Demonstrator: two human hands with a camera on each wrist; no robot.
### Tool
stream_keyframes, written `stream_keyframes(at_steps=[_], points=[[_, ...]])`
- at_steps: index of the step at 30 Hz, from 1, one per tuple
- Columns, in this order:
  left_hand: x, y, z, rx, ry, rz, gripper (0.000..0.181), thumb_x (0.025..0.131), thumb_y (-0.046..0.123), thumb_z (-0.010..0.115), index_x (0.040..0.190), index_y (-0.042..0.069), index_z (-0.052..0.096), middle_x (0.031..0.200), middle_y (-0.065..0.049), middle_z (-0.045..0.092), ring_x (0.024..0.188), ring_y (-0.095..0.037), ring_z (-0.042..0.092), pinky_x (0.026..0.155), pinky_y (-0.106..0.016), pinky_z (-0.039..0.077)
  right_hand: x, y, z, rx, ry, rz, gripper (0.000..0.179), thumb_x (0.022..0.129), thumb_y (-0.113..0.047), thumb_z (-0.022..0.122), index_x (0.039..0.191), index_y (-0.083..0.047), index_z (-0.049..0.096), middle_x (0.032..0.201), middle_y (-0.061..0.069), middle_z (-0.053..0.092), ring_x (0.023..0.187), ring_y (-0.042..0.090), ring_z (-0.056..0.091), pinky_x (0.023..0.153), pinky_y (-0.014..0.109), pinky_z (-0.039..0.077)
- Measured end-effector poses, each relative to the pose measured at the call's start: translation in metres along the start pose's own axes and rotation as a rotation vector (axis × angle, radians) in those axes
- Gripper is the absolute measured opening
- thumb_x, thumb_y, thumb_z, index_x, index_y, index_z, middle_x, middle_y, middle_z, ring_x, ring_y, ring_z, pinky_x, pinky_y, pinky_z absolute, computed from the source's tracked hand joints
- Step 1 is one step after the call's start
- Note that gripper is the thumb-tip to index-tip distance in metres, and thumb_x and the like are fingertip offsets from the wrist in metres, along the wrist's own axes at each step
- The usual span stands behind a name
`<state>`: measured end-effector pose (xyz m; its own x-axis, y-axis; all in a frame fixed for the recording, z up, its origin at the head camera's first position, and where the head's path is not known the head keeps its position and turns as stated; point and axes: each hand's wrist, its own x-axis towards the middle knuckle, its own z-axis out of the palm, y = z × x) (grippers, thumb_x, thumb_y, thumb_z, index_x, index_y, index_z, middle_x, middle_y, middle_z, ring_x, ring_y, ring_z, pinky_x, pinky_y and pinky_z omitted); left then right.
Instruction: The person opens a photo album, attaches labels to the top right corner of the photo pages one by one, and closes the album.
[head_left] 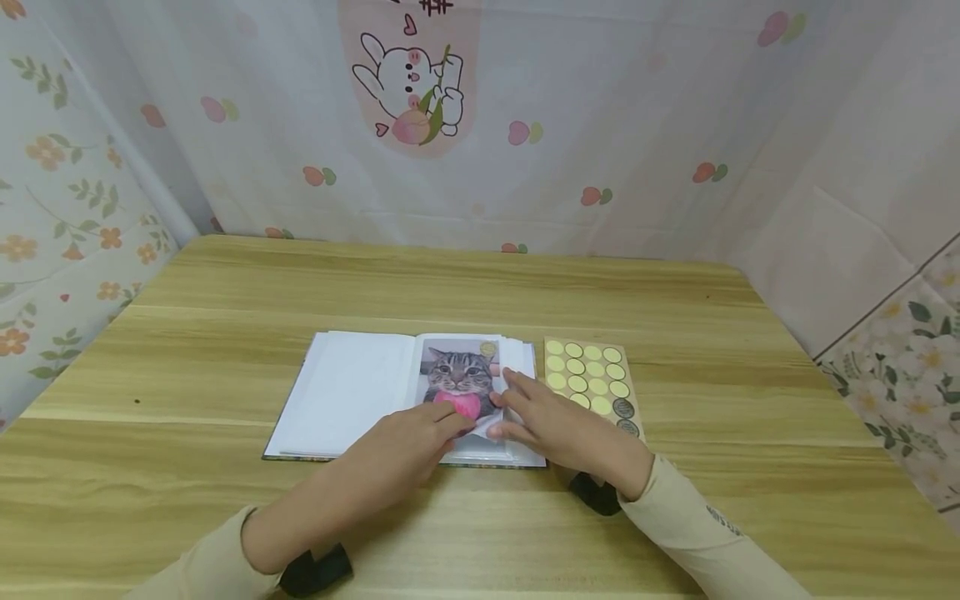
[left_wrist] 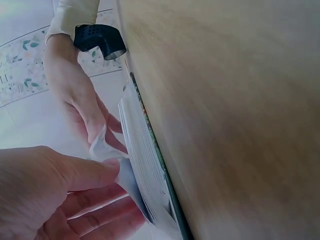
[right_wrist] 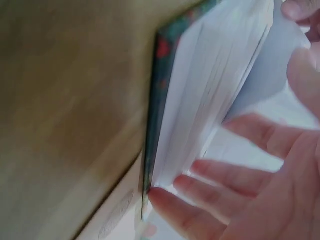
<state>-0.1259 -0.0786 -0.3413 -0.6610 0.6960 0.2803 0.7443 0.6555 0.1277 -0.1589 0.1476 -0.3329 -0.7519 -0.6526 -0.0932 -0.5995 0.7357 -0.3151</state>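
An open photo album (head_left: pixel 345 392) lies on the table, its left page white. On its right page is a photo of a tabby cat (head_left: pixel 460 367) with a pink shape at its chest. My left hand (head_left: pixel 408 437) pinches the photo's lower edge; in the left wrist view its thumb lies against a raised grey sheet (left_wrist: pixel 131 182). At the photo's right side is my right hand (head_left: pixel 543 412), fingers spread and mostly straight, touching the photo and a lifted whitish corner (head_left: pixel 486 427). Whether that corner is photo or page sleeve I cannot tell.
Right of the album lies a sheet of round yellow stickers (head_left: pixel 596 379), with dark round ones near its lower right; the right hand partly covers it. The wooden table (head_left: pixel 450 287) reaches back to a printed curtain (head_left: pixel 555 183). Each wrist wears a black camera (head_left: pixel 596 493).
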Motion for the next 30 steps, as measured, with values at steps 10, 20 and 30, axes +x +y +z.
stream_keyframes(at_steps=[10, 20, 30], points=[[0.000, -0.002, -0.004, -0.068, -0.009, -0.009, 0.023, 0.084, 0.005, 0.066, 0.107, 0.010, 0.064, 0.099, 0.000, 0.064, 0.090, -0.015, 0.063, 0.080, -0.028, 0.052, -0.003, 0.005, -0.002, 0.033, -0.046, 0.002, 0.078, 0.084, -0.055, 0.055, 0.143, -0.009, 0.034, 0.152, 0.019, 0.020, 0.139, 0.035, 0.025, 0.106, 0.047, 0.033], [0.001, -0.012, -0.005, -0.216, 0.025, -0.031, 0.027, 0.088, 0.004, 0.058, 0.115, 0.009, 0.061, 0.107, -0.001, 0.066, 0.097, -0.015, 0.063, 0.085, -0.029, 0.051, -0.005, 0.006, 0.003, 0.021, 0.032, -0.042, 0.087, 0.086, -0.047, 0.060, 0.144, 0.005, 0.020, 0.150, 0.020, 0.025, 0.138, 0.031, 0.029, 0.109, 0.043, 0.029], [0.001, -0.015, -0.015, -0.347, 0.053, -0.146, 0.031, 0.089, 0.007, 0.054, 0.119, 0.009, 0.059, 0.102, -0.001, 0.066, 0.085, -0.008, 0.061, 0.075, -0.023, 0.052, -0.005, 0.006, 0.002, -0.012, -0.019, -0.007, 0.085, 0.087, -0.049, 0.057, 0.145, 0.004, 0.023, 0.151, 0.022, 0.021, 0.140, 0.033, 0.024, 0.111, 0.044, 0.026]])
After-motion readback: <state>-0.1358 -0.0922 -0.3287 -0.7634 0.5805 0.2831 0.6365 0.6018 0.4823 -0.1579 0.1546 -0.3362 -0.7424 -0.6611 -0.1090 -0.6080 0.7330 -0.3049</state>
